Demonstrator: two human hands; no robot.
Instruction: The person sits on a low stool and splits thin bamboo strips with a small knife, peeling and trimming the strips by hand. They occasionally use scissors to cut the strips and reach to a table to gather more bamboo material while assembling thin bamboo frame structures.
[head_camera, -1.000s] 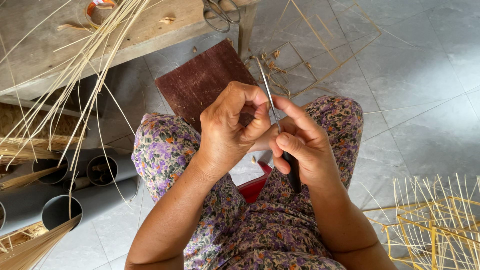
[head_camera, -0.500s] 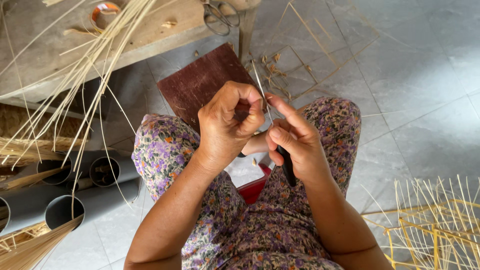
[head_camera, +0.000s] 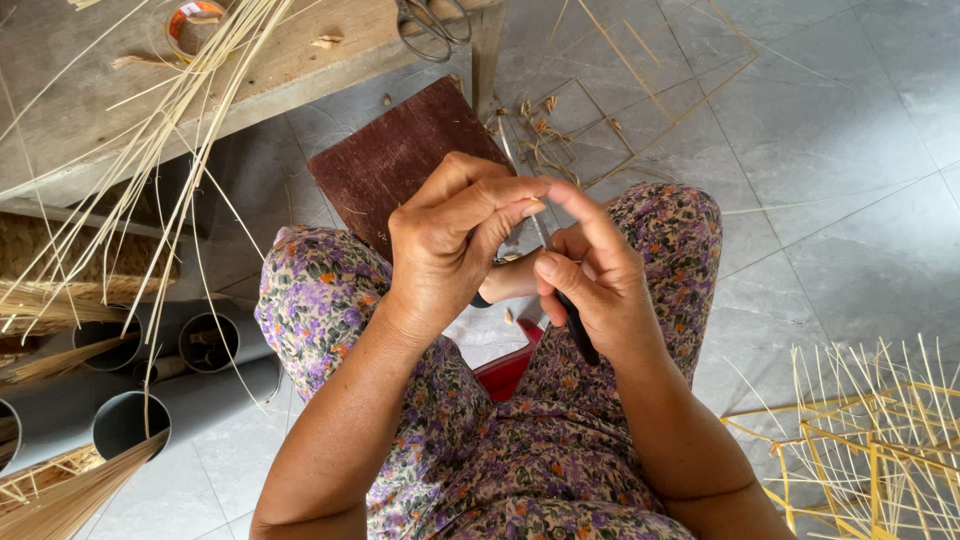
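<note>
**Knife work on a thin bamboo sliver, held over the lap**

Far left: grey pipes (head_camera: 150, 400) lie on the floor, bundles of split bamboo in their mouths. Above them the wooden desk (head_camera: 90, 90) carries long bamboo strips (head_camera: 190, 90) that hang over its edge, a tape roll (head_camera: 195, 20) and scissors (head_camera: 432, 25).

Centre: a dark brown board (head_camera: 400, 160) leans from the knee toward the desk. The left hand (head_camera: 450, 245) is curled, its fingers (head_camera: 500, 200) pressed together and pinching something very thin at the tips; the sliver itself is too fine to make out. The right hand (head_camera: 590, 285) is closed round a knife (head_camera: 555, 275), dark handle low in the palm, blade rising between both hands; thumb braced near the blade.

Judgement: the cut goes best with short strokes, thumb as stop, edge angled away from the left fingertips, which sit touching the blade zone.

Right: a yellow bamboo frame (head_camera: 870, 440) stands on the tiled floor (head_camera: 850, 200).

Versus half a second earlier: the hands sit slightly lower, the left fingertips now meet the right index finger; grip unchanged.
</note>
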